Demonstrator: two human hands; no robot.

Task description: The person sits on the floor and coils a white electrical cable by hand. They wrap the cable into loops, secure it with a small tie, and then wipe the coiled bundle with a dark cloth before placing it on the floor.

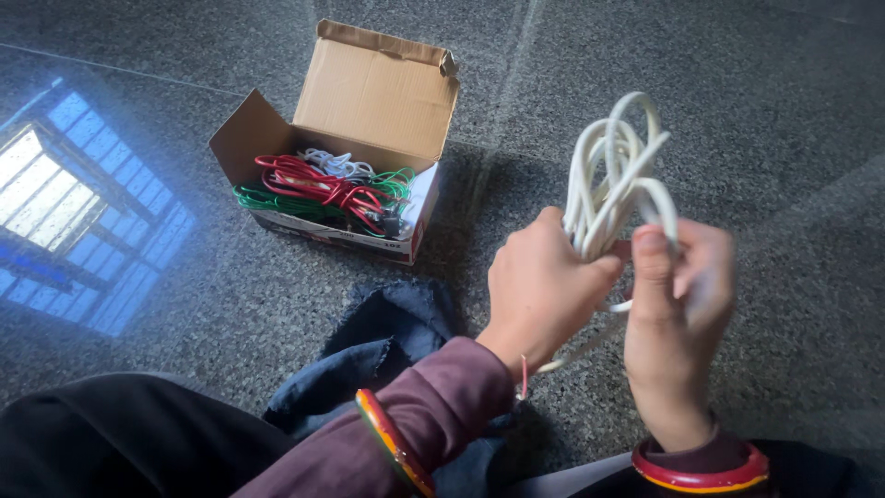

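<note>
One open brown box (373, 101) on the floor (756, 111) holds red, green and white cables (323, 189), while left hand (539, 286) and right hand (678, 295) fingers grip one white coil (613, 175).

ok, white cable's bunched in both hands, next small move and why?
Probably tuck the loose tail with the right hand: the white cable loops stand above the left hand, but a strand trails below it. The cardboard box of coloured cables sits open.

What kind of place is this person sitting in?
Probably indoors, on a polished speckled stone floor. A window's reflection shines on it, and an open cardboard box of coloured cables sits there.
</note>
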